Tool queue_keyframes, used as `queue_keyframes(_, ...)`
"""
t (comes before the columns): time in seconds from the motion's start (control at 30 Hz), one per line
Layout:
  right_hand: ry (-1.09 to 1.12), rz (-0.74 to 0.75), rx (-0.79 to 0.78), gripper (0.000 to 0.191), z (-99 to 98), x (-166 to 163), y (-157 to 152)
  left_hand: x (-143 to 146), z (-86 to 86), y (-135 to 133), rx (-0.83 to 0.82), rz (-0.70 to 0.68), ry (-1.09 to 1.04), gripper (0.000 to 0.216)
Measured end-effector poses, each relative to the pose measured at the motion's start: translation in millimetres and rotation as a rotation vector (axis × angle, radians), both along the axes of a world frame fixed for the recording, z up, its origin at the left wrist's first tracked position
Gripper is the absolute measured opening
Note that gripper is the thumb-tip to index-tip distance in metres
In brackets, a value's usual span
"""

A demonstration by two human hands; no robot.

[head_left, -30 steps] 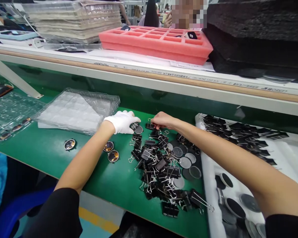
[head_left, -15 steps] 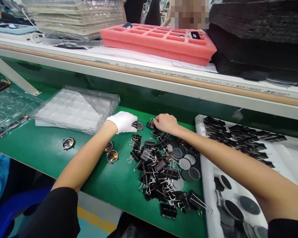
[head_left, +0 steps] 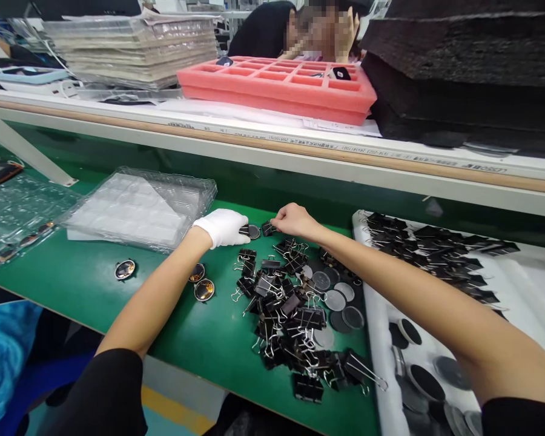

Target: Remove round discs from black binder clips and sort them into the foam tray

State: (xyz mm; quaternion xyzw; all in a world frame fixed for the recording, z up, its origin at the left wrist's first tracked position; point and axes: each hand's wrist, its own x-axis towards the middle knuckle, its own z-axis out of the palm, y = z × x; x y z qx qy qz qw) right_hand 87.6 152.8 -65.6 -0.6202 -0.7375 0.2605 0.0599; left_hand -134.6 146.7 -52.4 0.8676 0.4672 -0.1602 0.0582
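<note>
My left hand [head_left: 224, 228], in a white glove, is closed around a round dark piece [head_left: 254, 232] whose edge sticks out past the fingertips. A black binder clip [head_left: 244, 230] shows at those fingertips, by the piece; the rest is hidden by the glove. My bare right hand [head_left: 295, 219] pinches another black binder clip [head_left: 267, 228] by its wire handles, just right of the round piece and apart from it. Below both hands lies a heap of black binder clips [head_left: 290, 303]. Clear and grey discs [head_left: 335, 300] lie along its right side.
Round watch-like pieces [head_left: 204, 290] lie left of the heap, and one [head_left: 125, 269] farther left. Clear plastic trays [head_left: 195, 192] sit behind. At right, a white foam tray [head_left: 375, 339] holds clips and discs. A shelf edge [head_left: 254, 142] crosses above, bearing a pink foam tray [head_left: 272, 91]. A person is beyond.
My right hand has brought its binder clip left, closer to the round piece. My left hand keeps its hold. The view has tilted up slightly, and the person beyond the shelf has shifted.
</note>
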Motion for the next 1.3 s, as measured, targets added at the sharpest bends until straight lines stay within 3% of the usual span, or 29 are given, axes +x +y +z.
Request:
queue_keyframes(0.17,-0.020,-0.052,-0.047,0.026,2.1,-4,5,1,-1.5,0,0.009,0.000,0.002,0.042)
queue_keyframes(0.3,-0.039,-0.143,0.080,0.052,6.9,-17,14,1,-1.3,-1,0.016,-0.009,0.008,0.039)
queue_keyframes(0.37,-0.037,-0.183,0.149,0.056,2.7,-30,19,1,-0.1,-2,0.032,-0.018,0.012,0.039)
queue_keyframes(0.53,-0.032,-0.117,0.208,0.054,-22.6,-54,29,2,2.5,-3,0.061,-0.032,0.023,0.039)
queue_keyframes(0.87,0.125,-0.180,0.200,0.050,-59.4,-33,34,-1,-6.5,5,0.079,-0.054,-0.030,0.037)
queue_keyframes(1.07,0.142,-0.184,0.210,0.047,-67.2,-30,37,-1,-10.8,7,0.094,-0.080,-0.063,0.041)
queue_keyframes(1.3,0.092,-0.206,0.204,0.049,-63.6,-32,34,5,-14.2,5,0.120,-0.077,-0.084,0.043)
